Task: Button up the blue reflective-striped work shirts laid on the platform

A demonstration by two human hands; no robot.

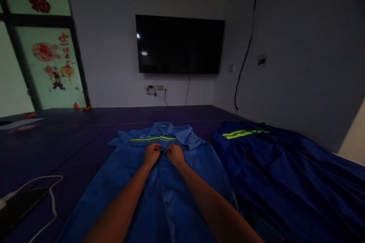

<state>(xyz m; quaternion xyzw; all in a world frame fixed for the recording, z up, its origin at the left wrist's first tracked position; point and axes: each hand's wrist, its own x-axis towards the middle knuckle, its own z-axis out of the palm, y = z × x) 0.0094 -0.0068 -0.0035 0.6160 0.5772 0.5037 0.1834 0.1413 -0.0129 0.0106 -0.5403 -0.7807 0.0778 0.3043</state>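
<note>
A light blue work shirt with a yellow-green reflective stripe across the chest lies flat on a dark purple surface, collar away from me. My left hand and my right hand rest side by side on its front, just below the collar. Both have their fingers curled and pinch the cloth along the shirt's front opening. What lies between the fingertips is too small to see.
A darker blue garment with a reflective stripe lies heaped to the right. A white cable and a dark flat object lie at the near left. Papers and small orange items sit far left. A wall-mounted television hangs ahead.
</note>
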